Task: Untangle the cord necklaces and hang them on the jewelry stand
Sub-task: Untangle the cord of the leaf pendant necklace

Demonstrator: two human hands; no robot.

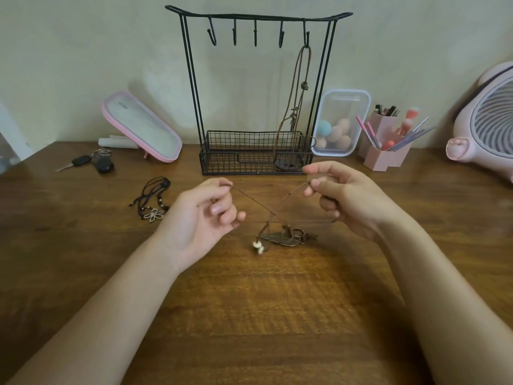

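Stretched above the wooden table [249, 315] between the left hand [205, 215], its grip pinching one strand, and the right hand [347, 195], its grip curled round the loop, the thin brown cord necklace [255, 202] appears light, limp and snag-prone; hold it near the crossing.

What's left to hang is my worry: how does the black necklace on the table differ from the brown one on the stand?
The black necklace lies bunched on the table; the brown necklace hangs stretched long from the jewelry stand's rightmost hook. The black necklace shows a flower pendant; the brown necklace's lower end drops into the wire basket. Both are cord necklaces.
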